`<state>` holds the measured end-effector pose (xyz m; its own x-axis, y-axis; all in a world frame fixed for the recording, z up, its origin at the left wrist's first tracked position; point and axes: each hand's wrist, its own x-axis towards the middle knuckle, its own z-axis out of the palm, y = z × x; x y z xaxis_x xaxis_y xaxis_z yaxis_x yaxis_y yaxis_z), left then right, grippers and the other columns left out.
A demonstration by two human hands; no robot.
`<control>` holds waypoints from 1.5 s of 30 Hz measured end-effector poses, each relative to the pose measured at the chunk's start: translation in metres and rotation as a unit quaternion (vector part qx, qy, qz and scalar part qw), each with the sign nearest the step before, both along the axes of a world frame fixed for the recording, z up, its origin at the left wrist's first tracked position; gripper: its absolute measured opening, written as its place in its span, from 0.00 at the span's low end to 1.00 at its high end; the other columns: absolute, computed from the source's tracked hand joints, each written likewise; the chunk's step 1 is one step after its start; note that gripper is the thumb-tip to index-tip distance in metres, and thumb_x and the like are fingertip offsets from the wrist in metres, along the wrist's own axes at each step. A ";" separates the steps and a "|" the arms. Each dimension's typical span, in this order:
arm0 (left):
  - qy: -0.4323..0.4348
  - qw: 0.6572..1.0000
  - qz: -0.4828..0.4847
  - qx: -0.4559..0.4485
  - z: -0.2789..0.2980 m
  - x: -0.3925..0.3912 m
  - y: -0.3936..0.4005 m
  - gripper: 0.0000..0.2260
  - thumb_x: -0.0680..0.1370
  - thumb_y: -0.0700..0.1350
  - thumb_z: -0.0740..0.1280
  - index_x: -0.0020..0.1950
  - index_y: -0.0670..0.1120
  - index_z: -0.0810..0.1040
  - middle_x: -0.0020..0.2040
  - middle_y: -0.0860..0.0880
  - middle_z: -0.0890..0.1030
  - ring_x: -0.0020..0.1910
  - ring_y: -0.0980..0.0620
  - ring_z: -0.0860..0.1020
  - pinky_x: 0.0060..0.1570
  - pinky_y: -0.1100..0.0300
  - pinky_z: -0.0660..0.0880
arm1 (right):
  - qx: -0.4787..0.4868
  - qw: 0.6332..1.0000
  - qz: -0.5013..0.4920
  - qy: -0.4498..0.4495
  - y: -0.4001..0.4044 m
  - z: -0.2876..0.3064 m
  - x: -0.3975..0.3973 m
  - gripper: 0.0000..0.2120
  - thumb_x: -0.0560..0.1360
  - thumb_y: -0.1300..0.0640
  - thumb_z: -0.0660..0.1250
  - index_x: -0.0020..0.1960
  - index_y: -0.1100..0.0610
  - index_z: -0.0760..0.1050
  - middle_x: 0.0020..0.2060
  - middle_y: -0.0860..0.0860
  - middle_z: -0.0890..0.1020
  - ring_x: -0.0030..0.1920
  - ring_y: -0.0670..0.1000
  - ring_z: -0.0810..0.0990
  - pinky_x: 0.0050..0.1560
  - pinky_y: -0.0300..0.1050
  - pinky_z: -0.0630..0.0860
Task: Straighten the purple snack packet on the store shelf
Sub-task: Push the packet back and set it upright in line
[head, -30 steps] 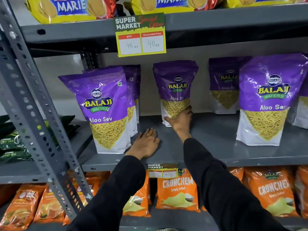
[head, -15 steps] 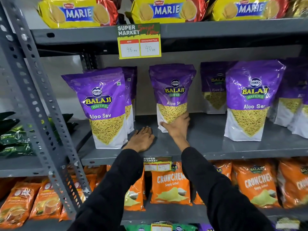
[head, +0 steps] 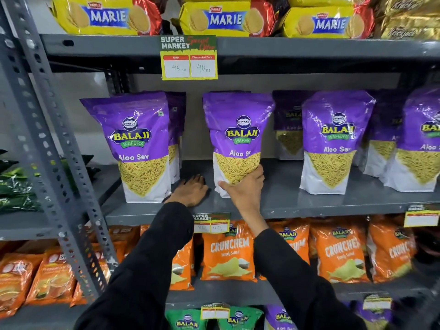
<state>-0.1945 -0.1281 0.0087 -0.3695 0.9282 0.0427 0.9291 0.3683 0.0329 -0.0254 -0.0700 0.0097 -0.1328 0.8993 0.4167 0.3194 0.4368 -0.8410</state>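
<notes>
Nearest us, our left hand [head: 190, 190] lies flat, palm down and holding nothing, on the grey shelf [head: 297, 201], just left of our right hand [head: 242, 190], which is closed round the lower edge of the purple snack packet [head: 238, 139], thumb at its left corner and fingers wrapped round its right side. Compared with a second ago the packet has come forward from the back of the shelf toward the front row, and it now stands nearly upright with its label facing us; we judge the straightening almost done, with only settling its base and letting go left. Just left of the left hand stands another purple packet [head: 140, 148], and well right of the right hand a third [head: 333, 141]. Each is a sealed pouch showing yellow sev through a clear window. Above them hangs a price tag [head: 189, 58]
</notes>
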 end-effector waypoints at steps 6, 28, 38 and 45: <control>0.012 1.000 -0.009 -0.003 0.002 0.004 -0.004 0.25 0.84 0.53 0.50 0.76 0.39 0.61 0.79 0.42 0.60 0.79 0.44 0.57 0.75 0.40 0.58 | 0.001 1.000 0.000 -0.003 -0.010 -0.001 0.007 0.61 0.58 0.44 0.85 0.77 0.61 0.52 0.70 0.61 0.66 0.70 0.62 0.68 0.63 0.55 0.73; 0.068 0.997 -0.027 -0.022 0.002 0.005 -0.006 0.24 0.85 0.49 0.49 0.78 0.40 0.59 0.80 0.43 0.58 0.81 0.44 0.53 0.77 0.40 0.56 | 0.003 1.000 -0.006 0.004 -0.012 -0.008 -0.002 0.65 0.59 0.41 0.83 0.80 0.60 0.46 0.71 0.59 0.65 0.71 0.60 0.67 0.66 0.55 0.73; -0.011 0.998 0.000 0.068 0.004 0.010 -0.007 0.17 0.83 0.47 0.53 0.67 0.41 0.71 0.72 0.42 0.71 0.72 0.43 0.68 0.71 0.46 0.64 | 0.011 1.000 -0.003 0.001 -0.013 -0.009 -0.002 0.65 0.62 0.40 0.80 0.81 0.59 0.42 0.73 0.58 0.63 0.72 0.58 0.66 0.67 0.54 0.72; -0.023 0.997 0.000 0.079 0.003 0.012 -0.010 0.17 0.83 0.48 0.54 0.67 0.42 0.71 0.71 0.42 0.72 0.70 0.43 0.70 0.70 0.46 0.65 | 0.013 1.000 0.003 -0.011 -0.011 -0.007 -0.001 0.65 0.63 0.39 0.80 0.81 0.62 0.41 0.73 0.59 0.63 0.73 0.59 0.65 0.67 0.53 0.71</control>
<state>-0.1825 -0.1384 0.0120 -0.3739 0.9116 0.1709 0.9255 0.3548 0.1325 -0.0266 -0.0812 0.0024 -0.1477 0.8875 0.4366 0.3347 0.4602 -0.8223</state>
